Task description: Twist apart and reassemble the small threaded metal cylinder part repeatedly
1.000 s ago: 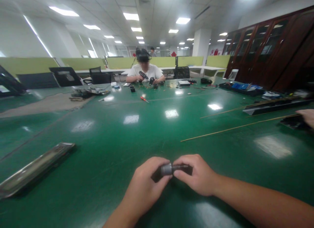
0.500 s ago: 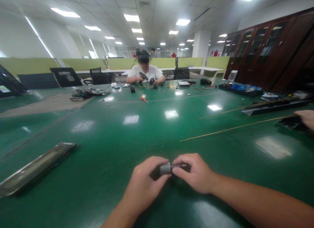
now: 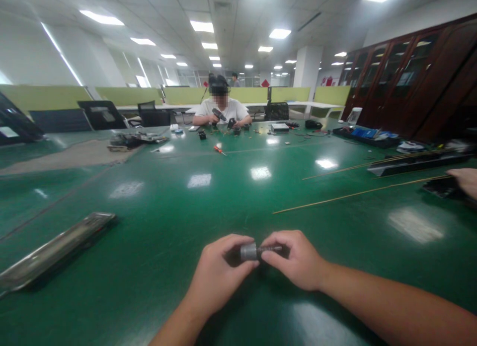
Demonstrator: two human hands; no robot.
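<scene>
My left hand [image 3: 216, 274] and my right hand [image 3: 294, 259] meet low in the middle of the view, just above the green table [image 3: 179, 207]. Between them they grip a small dark tool [image 3: 257, 250] with a grey metal cylinder on the left-hand side and a thin dark shaft running into the right fingers. Left fingers wrap the cylinder end, right fingertips pinch the shaft. Much of the tool is hidden by the fingers.
A long flat metal part [image 3: 55, 246] lies at the left. Thin brass rods [image 3: 357, 192] and dark rails [image 3: 417, 162] cross the right side, where another person's hand [image 3: 465, 179] rests. Across the table a person [image 3: 220, 110] works with a drill among small parts and a screwdriver [image 3: 219, 150].
Both hands with the tool have drifted slightly up and away from me. Nothing was let go or picked up.
</scene>
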